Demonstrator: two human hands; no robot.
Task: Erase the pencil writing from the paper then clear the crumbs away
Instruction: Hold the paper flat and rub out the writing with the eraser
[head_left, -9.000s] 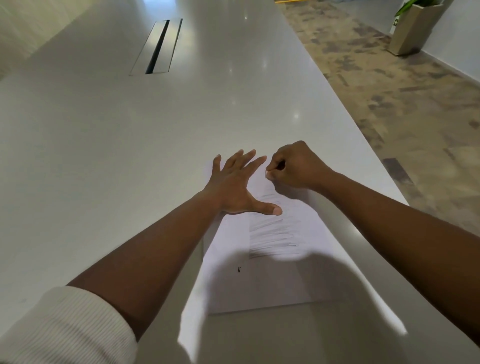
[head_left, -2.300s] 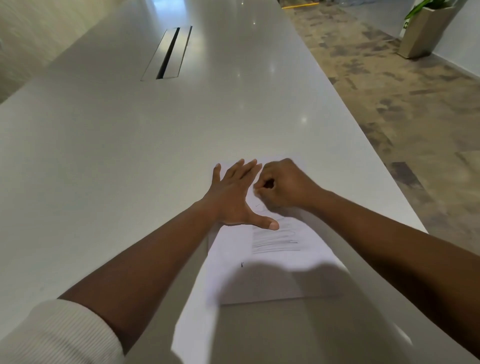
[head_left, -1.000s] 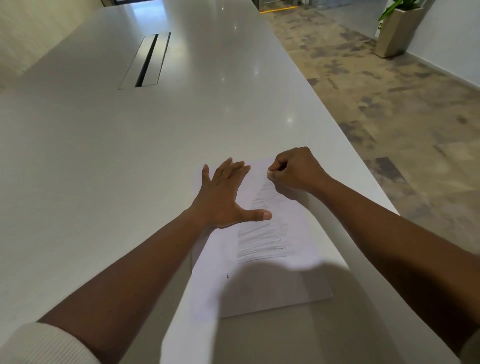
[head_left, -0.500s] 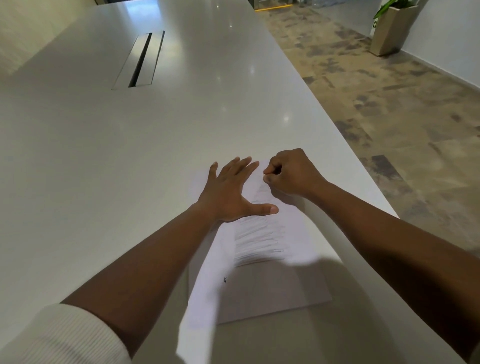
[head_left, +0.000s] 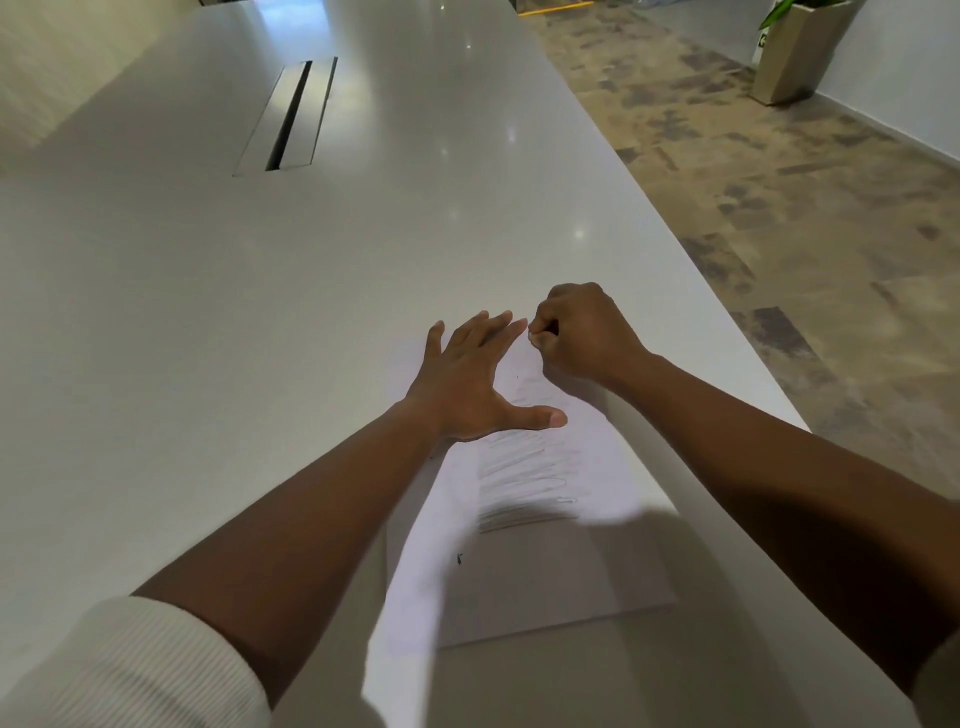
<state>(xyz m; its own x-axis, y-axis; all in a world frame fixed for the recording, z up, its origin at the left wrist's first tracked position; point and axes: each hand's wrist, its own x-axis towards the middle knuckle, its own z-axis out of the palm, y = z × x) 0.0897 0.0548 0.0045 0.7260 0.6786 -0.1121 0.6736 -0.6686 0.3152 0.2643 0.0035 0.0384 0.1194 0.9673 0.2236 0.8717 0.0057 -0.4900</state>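
- A white sheet of paper (head_left: 524, 566) lay flat on a pale grey desk (head_left: 208, 322), near its right edge; faint grey pencil writing (head_left: 524, 483) ran in crosswise strokes over the sheet's middle; a small dark speck sat below them.
- The paper's long axis ran away from the person, leaning slightly left at the far end.
- The left hand (head_left: 467, 384) pressed flat on the sheet's far left part, fingers straight, thumb spread, its grip open.
- The right hand (head_left: 582, 332) rested curled at the far end, its grip closed, fingertips pinched on something too small to make out.
- Shadow covered the near half; the far left corner blended into the desk; crumbs could not be made out.
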